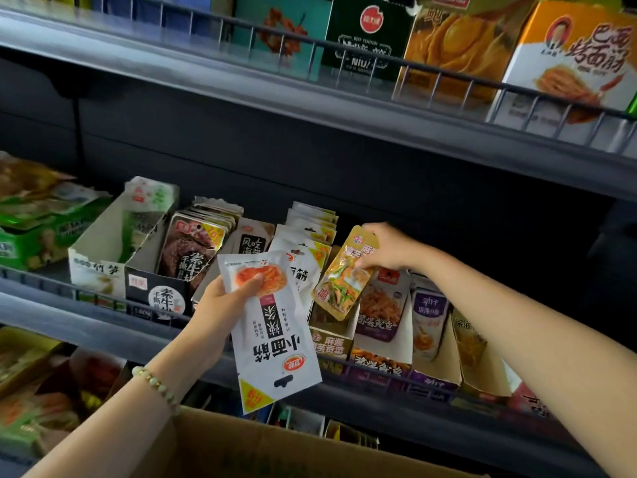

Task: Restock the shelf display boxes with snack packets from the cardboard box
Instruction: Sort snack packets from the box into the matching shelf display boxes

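A white card display box (pixel 100 250), open-topped and nearly empty, stands at the left of the middle shelf; beside it a black box (pixel 155 288) holds glossy dark packets upright; the left hand (pixel 220 305), pale round beads (pixel 155 384) on its wrist, grips a flat, shiny white packet (pixel 272 332) upside down; below lies the brown cardboard box (pixel 241 446); the right hand (pixel 389 250) pinches a crinkly yellow foil packet (pixel 344 274) by its top, tilted over a matching yellow box (pixel 331 343); purple packets (pixel 382 315) stand just beside it.

cardboard box (pixel 275 453) cropped by bottom edge, its contents unseen
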The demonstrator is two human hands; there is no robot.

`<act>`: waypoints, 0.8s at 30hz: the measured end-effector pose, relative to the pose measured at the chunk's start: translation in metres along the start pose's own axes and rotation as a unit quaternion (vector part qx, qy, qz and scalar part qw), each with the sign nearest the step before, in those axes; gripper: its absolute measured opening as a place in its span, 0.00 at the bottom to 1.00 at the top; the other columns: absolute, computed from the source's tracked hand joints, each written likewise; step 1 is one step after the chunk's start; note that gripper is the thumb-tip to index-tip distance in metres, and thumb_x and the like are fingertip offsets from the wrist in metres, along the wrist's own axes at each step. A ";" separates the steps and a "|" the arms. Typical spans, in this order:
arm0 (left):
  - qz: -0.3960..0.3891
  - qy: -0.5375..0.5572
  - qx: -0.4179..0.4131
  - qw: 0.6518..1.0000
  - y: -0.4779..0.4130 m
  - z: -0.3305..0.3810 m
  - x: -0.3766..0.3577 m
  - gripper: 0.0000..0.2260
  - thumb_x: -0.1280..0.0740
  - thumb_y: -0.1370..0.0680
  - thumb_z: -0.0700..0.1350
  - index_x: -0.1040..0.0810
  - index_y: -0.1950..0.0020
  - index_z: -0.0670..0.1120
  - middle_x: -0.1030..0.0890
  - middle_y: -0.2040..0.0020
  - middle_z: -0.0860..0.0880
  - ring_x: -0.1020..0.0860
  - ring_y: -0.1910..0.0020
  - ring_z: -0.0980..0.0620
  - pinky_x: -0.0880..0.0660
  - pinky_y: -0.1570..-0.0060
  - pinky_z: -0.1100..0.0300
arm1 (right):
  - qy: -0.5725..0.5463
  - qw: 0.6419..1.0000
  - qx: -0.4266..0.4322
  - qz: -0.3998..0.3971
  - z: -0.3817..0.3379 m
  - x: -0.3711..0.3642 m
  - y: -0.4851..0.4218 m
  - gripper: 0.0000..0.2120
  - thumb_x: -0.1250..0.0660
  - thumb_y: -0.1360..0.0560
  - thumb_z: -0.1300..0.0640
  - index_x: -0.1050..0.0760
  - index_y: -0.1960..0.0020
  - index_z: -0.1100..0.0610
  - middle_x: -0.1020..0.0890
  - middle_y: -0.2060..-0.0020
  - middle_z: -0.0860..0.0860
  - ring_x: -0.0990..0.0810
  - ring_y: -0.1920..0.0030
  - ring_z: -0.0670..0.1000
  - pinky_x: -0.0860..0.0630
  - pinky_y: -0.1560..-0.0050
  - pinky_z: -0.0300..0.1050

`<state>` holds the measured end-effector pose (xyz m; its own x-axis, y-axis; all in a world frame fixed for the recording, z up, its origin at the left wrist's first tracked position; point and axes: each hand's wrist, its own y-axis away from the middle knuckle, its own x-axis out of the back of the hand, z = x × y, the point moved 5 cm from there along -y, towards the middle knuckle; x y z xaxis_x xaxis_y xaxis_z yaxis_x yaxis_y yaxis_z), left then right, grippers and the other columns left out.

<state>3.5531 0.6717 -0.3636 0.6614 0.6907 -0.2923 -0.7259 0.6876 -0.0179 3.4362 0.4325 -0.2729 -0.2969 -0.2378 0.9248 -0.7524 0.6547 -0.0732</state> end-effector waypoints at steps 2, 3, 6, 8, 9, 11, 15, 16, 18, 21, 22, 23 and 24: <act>-0.004 0.000 -0.003 1.000 0.000 0.000 -0.003 0.02 0.34 0.21 0.43 0.23 0.52 0.45 0.15 0.65 0.48 0.17 0.69 0.52 0.23 0.67 0.57 | 0.028 0.999 0.020 -0.011 -0.007 -0.010 -0.005 0.39 0.24 0.31 0.60 0.39 0.26 0.60 0.31 0.32 0.55 0.29 0.36 0.53 0.32 0.42 0.41; -0.006 -0.002 -0.004 1.000 0.000 0.000 -0.004 0.02 0.34 0.21 0.43 0.23 0.52 0.45 0.15 0.65 0.48 0.17 0.69 0.52 0.23 0.69 0.59 | 0.044 0.998 0.031 -0.015 -0.010 -0.013 -0.006 0.39 0.24 0.31 0.60 0.39 0.26 0.60 0.32 0.31 0.56 0.30 0.34 0.54 0.33 0.41 0.41; -0.006 -0.015 -0.004 1.000 0.000 -0.001 -0.004 0.02 0.34 0.21 0.43 0.23 0.52 0.45 0.15 0.66 0.49 0.17 0.70 0.53 0.24 0.70 0.60 | 0.095 0.994 0.045 -0.030 -0.015 -0.020 -0.005 0.39 0.26 0.29 0.62 0.43 0.24 0.59 0.37 0.27 0.55 0.36 0.28 0.55 0.38 0.34 0.41; -0.001 -0.018 -0.003 1.000 -0.001 -0.001 -0.001 0.02 0.34 0.21 0.43 0.23 0.52 0.45 0.15 0.67 0.49 0.17 0.70 0.52 0.25 0.68 0.58 | 0.096 0.994 0.046 -0.028 -0.014 -0.022 -0.009 0.38 0.26 0.29 0.61 0.42 0.25 0.59 0.36 0.28 0.55 0.36 0.29 0.55 0.38 0.34 0.41; 0.001 -0.019 -0.002 1.000 -0.001 -0.001 0.000 0.03 0.34 0.21 0.43 0.23 0.52 0.45 0.15 0.66 0.48 0.17 0.70 0.52 0.25 0.68 0.58 | 0.088 0.995 0.049 -0.024 -0.013 -0.024 -0.012 0.37 0.25 0.30 0.61 0.38 0.26 0.59 0.33 0.30 0.55 0.33 0.31 0.55 0.35 0.37 0.41; 0.003 -0.013 0.001 1.000 -0.002 -0.001 0.001 0.03 0.34 0.22 0.44 0.23 0.52 0.45 0.15 0.66 0.47 0.17 0.69 0.51 0.24 0.67 0.56 | 0.075 0.995 0.064 -0.013 -0.011 -0.028 -0.017 0.30 0.24 0.32 0.62 0.31 0.33 0.59 0.25 0.38 0.55 0.25 0.40 0.54 0.30 0.46 0.41; 0.005 0.004 0.016 1.000 -0.001 -0.003 0.000 0.04 0.34 0.22 0.44 0.24 0.51 0.43 0.15 0.65 0.44 0.17 0.69 0.48 0.23 0.68 0.55 | 0.068 0.991 0.108 0.040 -0.004 -0.038 -0.013 0.24 0.24 0.32 0.60 0.31 0.41 0.54 0.23 0.46 0.53 0.24 0.50 0.52 0.26 0.52 0.47; 0.006 0.009 0.020 1.000 0.000 -0.004 0.000 0.05 0.34 0.22 0.44 0.24 0.52 0.43 0.16 0.65 0.44 0.17 0.70 0.47 0.22 0.68 0.55 | 0.074 0.989 0.117 0.052 -0.002 -0.041 -0.011 0.25 0.24 0.33 0.59 0.31 0.41 0.53 0.23 0.46 0.53 0.23 0.49 0.53 0.25 0.51 0.48; 0.010 0.014 0.026 0.999 0.003 -0.006 -0.001 0.06 0.33 0.22 0.45 0.24 0.53 0.42 0.16 0.66 0.43 0.18 0.70 0.47 0.22 0.66 0.54 | 0.096 0.984 0.130 0.070 0.001 -0.047 -0.007 0.25 0.24 0.32 0.59 0.31 0.39 0.53 0.24 0.44 0.51 0.24 0.47 0.52 0.25 0.49 0.50; 0.020 0.012 0.031 0.999 0.008 -0.004 -0.001 0.09 0.33 0.22 0.47 0.24 0.54 0.42 0.16 0.67 0.44 0.17 0.70 0.47 0.22 0.65 0.54 | 0.116 0.975 0.142 0.129 0.000 -0.045 0.003 0.25 0.25 0.31 0.57 0.30 0.37 0.52 0.28 0.43 0.49 0.27 0.43 0.52 0.27 0.45 0.48; 0.023 0.016 0.028 0.999 0.009 -0.002 -0.001 0.09 0.33 0.22 0.48 0.24 0.54 0.42 0.16 0.67 0.44 0.17 0.70 0.47 0.22 0.65 0.54 | 0.080 0.972 0.149 0.161 -0.005 -0.041 0.011 0.23 0.26 0.30 0.55 0.29 0.37 0.52 0.28 0.43 0.49 0.27 0.43 0.51 0.28 0.45 0.46; 0.028 0.023 0.024 0.999 0.012 0.001 -0.003 0.09 0.33 0.22 0.48 0.24 0.54 0.43 0.16 0.67 0.44 0.17 0.71 0.48 0.22 0.66 0.54 | 0.010 0.971 0.147 0.190 -0.011 -0.036 0.021 0.21 0.27 0.28 0.55 0.28 0.38 0.52 0.28 0.44 0.48 0.28 0.44 0.48 0.29 0.46 0.43; 0.037 0.031 0.016 0.999 0.014 0.004 -0.003 0.09 0.34 0.22 0.49 0.24 0.55 0.44 0.16 0.68 0.45 0.17 0.71 0.48 0.22 0.66 0.54 | -0.081 0.966 0.135 0.205 -0.019 -0.032 0.034 0.17 0.28 0.27 0.54 0.28 0.40 0.52 0.27 0.45 0.47 0.27 0.46 0.46 0.29 0.49 0.38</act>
<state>3.5414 0.6804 -0.3595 0.5924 0.7254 -0.3505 -0.7655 0.6425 0.0359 3.4313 0.4760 -0.2981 -0.6736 -0.1220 0.7290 -0.6722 0.5110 -0.5357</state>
